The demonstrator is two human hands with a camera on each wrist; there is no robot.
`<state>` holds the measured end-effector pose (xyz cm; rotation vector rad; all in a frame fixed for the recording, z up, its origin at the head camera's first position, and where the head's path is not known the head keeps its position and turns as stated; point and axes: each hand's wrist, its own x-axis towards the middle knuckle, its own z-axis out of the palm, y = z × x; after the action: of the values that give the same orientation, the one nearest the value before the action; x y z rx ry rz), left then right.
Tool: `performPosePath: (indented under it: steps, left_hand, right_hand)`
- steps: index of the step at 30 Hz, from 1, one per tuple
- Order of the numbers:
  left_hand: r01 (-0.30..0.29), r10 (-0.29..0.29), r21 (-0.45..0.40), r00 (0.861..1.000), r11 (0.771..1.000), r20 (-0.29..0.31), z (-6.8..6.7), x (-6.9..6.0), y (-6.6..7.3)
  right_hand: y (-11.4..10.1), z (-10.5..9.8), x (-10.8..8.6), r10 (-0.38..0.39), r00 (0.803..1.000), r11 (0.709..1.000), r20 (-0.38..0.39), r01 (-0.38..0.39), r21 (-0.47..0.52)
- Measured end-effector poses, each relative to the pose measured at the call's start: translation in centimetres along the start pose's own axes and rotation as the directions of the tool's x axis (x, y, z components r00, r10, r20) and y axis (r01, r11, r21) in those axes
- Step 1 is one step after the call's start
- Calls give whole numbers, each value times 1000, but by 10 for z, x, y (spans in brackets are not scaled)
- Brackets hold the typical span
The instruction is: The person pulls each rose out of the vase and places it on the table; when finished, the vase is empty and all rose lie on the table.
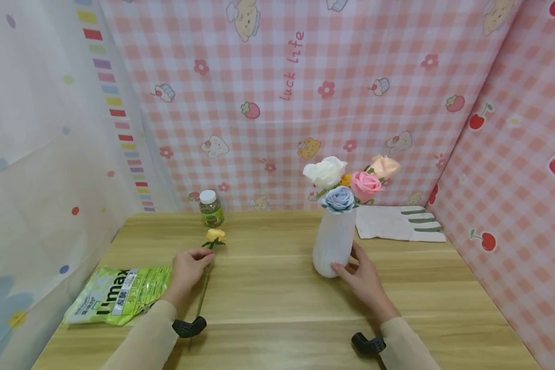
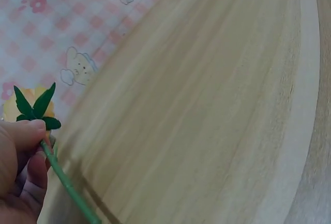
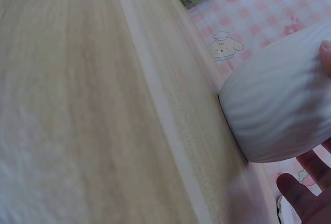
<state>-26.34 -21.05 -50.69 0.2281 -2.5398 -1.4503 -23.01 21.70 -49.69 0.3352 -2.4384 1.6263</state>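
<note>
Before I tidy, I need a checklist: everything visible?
Table: 1, woodgrain, foreground
Vase: 1, white, right of centre
Flowers: 5 visible, white, blue, pink, peach, orange, in vase
Loose flower: 1, yellow, left
Jar: 1, green-white, back left
Bag: 1, green-white, left
Glove: 1 visible, white-green, back right
Cloths: several, pink and white, behind and beside
Devices: 2, black, wrists
Sleeves: 2, beige, bottom
Left grip: 1, pinching loose flower
Right grip: 1, holding vase

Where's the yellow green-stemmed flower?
The yellow flower is left of centre in the head view, pinched below its bloom by the left hand, near the white-lidded clear jar.
</note>
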Motion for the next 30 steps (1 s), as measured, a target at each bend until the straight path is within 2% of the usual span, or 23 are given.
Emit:
performPosePath:
  steps: [2, 4, 9, 19, 24, 30]
  left_hand:
    - [-5, 5, 13, 1000, 1000, -7, 4, -1, -2]
    - [-7, 7, 18, 1000, 1000, -10, 7, -1, -4]
    - [-7, 7, 34, 1000, 999, -2, 12, 0, -9]
    - [-5, 5, 88, 1000, 996, 2, 18, 4, -14]
    - [-26, 26, 102, 1000, 994, -4, 12, 1, -7]
    - [-92, 99, 129, 994, 987, -51, -6, -4, 12]
  right_hand:
    - [-10, -1, -3, 6, 1000, 1000, 10, -6, 7]
    - [-11, -1, -3, 16, 1000, 1000, 15, -17, 16]
    - [15, 2, 2, 7, 1000, 1000, 0, -7, 1]
    - [14, 2, 3, 10, 1000, 1000, -4, -10, -17]
    - [-5, 0, 0, 16, 1000, 1000, 5, -16, -11]
    - [-24, -2, -3, 23, 1000, 1000, 6, -23, -3]
